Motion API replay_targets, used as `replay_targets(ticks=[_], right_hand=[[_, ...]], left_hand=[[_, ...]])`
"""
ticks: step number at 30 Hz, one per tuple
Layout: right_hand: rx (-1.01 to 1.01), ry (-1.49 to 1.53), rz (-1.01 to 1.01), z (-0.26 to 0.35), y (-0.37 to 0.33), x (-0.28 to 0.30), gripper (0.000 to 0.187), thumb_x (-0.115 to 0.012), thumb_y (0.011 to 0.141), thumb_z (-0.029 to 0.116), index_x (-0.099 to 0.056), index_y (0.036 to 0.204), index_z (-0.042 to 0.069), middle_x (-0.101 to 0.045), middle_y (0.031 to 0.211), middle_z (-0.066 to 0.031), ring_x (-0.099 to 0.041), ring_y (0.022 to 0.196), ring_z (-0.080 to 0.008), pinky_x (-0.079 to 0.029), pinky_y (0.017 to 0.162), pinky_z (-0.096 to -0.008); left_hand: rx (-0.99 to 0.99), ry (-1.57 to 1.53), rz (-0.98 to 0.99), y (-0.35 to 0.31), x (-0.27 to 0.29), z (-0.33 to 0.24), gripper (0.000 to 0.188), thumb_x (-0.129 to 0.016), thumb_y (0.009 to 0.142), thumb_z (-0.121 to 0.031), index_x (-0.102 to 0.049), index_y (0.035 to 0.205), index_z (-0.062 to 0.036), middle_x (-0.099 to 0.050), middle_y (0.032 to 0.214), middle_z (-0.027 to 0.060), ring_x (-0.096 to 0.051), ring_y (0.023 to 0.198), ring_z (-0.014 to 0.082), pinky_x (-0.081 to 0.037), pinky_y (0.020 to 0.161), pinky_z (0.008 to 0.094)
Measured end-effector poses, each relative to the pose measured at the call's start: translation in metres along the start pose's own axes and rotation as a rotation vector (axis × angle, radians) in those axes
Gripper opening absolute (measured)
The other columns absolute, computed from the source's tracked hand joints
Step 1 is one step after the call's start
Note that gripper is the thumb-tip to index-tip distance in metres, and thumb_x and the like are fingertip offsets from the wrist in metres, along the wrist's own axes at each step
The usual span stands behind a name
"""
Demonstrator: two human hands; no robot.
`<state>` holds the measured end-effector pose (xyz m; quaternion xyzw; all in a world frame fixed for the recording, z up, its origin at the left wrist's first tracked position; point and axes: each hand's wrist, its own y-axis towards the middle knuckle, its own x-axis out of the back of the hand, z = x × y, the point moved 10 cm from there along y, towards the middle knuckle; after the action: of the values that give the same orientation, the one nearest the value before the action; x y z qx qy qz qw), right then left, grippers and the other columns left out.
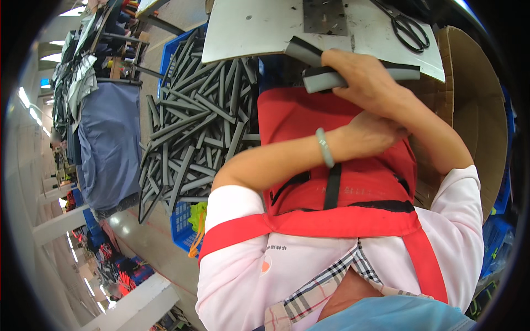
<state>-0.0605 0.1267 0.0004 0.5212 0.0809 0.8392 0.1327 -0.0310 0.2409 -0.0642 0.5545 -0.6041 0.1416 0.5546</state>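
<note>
My right hand (361, 77) is closed around grey strips with black edging at the front edge of the white table. One strip (323, 82) reaches out on both sides of the hand; a shorter piece (303, 51) angles up by the fingers. Below, my left hand (372, 135) lies across the red apron (309, 110), crossing under the right forearm. Its fingers look curled, and their tips and anything in them are hidden. A pale green bangle (325, 148) circles the left wrist.
Black-handled scissors (407, 30) and a metal plate (326, 16) are on the white table (259, 33). To the left, a large heap of similar grey strips (193, 116) fills and overhangs a blue crate (179, 223). A cardboard box (477, 99) stands close on the right.
</note>
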Motion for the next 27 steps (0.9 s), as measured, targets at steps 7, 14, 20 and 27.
replay_targets(ticks=[7, 14, 20, 27], right_hand=[[-0.059, -0.123, -0.13, -0.075, -0.008, 0.086, 0.044, -0.065, 0.068, 0.0, -0.054, 0.111, -0.001, -0.06, 0.104, -0.0198, -0.055, 0.102, -0.0407, -0.045, 0.089, -0.0426], [-0.129, -0.141, -0.124, -0.1, 0.015, 0.093, 0.046, -0.063, 0.069, 0.0, -0.055, 0.115, -0.003, -0.061, 0.107, -0.018, -0.058, 0.102, -0.0375, -0.046, 0.091, -0.0413], [-0.157, -0.107, -0.049, -0.091, 0.029, 0.087, 0.047, -0.063, 0.07, 0.0, -0.058, 0.116, -0.004, -0.062, 0.111, -0.0176, -0.059, 0.105, -0.0365, -0.047, 0.093, -0.04], [-0.11, -0.132, 0.06, -0.092, 0.031, 0.077, 0.049, -0.065, 0.073, 0.006, -0.058, 0.122, -0.001, -0.063, 0.113, -0.0226, -0.06, 0.105, -0.0387, -0.049, 0.091, -0.0413]], left_hand=[[0.236, -0.167, 0.093, -0.059, -0.002, 0.038, 0.017, -0.062, 0.081, -0.005, -0.069, 0.097, -0.0045, -0.062, 0.105, 0.0101, -0.057, 0.097, 0.0301, -0.043, 0.09, 0.0393], [0.345, -0.264, 0.199, -0.095, -0.045, 0.061, 0.013, -0.061, 0.087, -0.008, -0.07, 0.095, -0.0036, -0.066, 0.093, 0.0099, -0.059, 0.085, 0.029, -0.043, 0.083, 0.0374], [0.437, -0.292, 0.194, -0.106, -0.048, 0.074, 0.014, -0.06, 0.089, -0.01, -0.069, 0.096, -0.0029, -0.067, 0.095, 0.0119, -0.061, 0.088, 0.0307, -0.043, 0.083, 0.0379], [0.526, -0.392, 0.177, -0.119, -0.053, 0.078, 0.015, -0.06, 0.089, -0.009, -0.069, 0.098, -0.0015, -0.068, 0.094, 0.0139, -0.063, 0.088, 0.0333, -0.045, 0.082, 0.0391]])
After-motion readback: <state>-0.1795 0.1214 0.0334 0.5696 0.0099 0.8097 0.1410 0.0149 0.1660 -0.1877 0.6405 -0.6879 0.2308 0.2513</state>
